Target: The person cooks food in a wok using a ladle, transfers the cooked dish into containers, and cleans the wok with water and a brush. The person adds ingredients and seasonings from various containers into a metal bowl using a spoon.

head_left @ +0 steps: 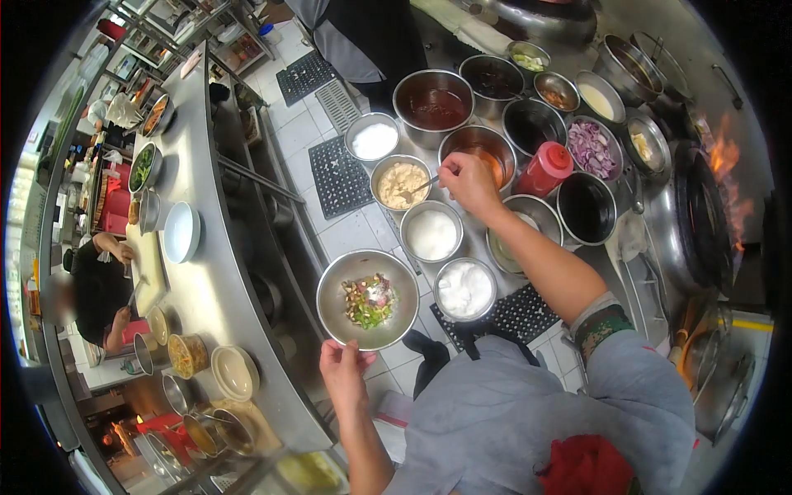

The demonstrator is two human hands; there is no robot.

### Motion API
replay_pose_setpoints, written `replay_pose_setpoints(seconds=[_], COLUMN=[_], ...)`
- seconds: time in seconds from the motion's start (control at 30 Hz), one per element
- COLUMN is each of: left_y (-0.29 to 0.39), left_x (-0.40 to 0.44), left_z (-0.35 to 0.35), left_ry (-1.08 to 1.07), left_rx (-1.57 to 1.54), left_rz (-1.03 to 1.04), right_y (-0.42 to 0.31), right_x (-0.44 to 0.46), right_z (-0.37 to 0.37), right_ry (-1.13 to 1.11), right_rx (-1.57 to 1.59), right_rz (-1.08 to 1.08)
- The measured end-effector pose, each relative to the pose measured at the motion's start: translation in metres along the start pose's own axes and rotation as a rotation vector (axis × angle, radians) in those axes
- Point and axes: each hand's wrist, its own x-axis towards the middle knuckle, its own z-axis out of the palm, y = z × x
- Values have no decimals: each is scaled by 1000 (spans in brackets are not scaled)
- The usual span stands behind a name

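Observation:
My left hand [347, 368] grips the near rim of a steel mixing bowl [337, 285], thumb over the edge. Chopped green, pink and brown bits with a little white powder [376, 290] lie in it. In my right hand [469, 180] is the handle of a spoon [418, 190], pinched between closed fingers. The spoon's end rests in a steel bowl of beige powder [402, 181]. Two bowls of white granules or powder [431, 235] [465, 289] stand nearer me. Right beside that hand is a pot of orange-red liquid [487, 147].
Pots of dark sauce [584, 209], a red squeeze bottle [546, 167] and a bowl of chopped purple onion [592, 148] crowd the right. Flames [724, 165] rise beside a wok [701, 214]. A steel counter [210, 181] runs along the left, where another person [103, 289] works with a knife.

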Motion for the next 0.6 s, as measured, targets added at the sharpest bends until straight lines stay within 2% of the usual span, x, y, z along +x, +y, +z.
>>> replay_pose_setpoints(seconds=[0.27, 0.43, 0.47, 0.57, 0.6], left_y=[4, -1, 0, 8, 9], left_x=[8, 33, 38, 38, 39], left_z=[6, 12, 16, 29, 31], left_ry=[4, -18, -42, -82, -99], left_rx=[24, 28, 31, 33, 24], left_rz=[10, 31, 42, 65, 70], right_y=[2, -60, -60, -59, -59], right_x=[-2, -35, -40, -40, -36], right_z=[-21, -62, -60, -43, -39], right_ry=[-9, -105, -83, 41, 63], right_rx=[185, 397, 376, 242, 113], right_rz=[114, 249, 154, 28, 29])
